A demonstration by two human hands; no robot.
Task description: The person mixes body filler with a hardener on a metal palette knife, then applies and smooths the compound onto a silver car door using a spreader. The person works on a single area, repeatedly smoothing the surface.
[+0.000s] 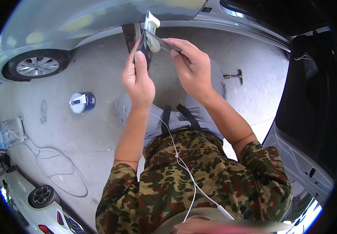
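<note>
I have the left hand (138,80) closed on a dark scraper (147,56), thumb along its face, and the right hand (192,64) pinching a second scraper (169,46), angled in toward the first; whether the edges touch, I cannot tell. Pale putty (153,43) clings between them. Beyond both hands I see a grey car panel (102,21); left of the left hand, a blue can (91,102); right of the right hand, a hammer (241,77).

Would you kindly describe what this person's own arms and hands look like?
The left hand and right hand are bare, without gloves. The forearms are also uncovered, below short, loose camouflage sleeves in green, brown, black and tan. No watch or wristband is visible.
</note>
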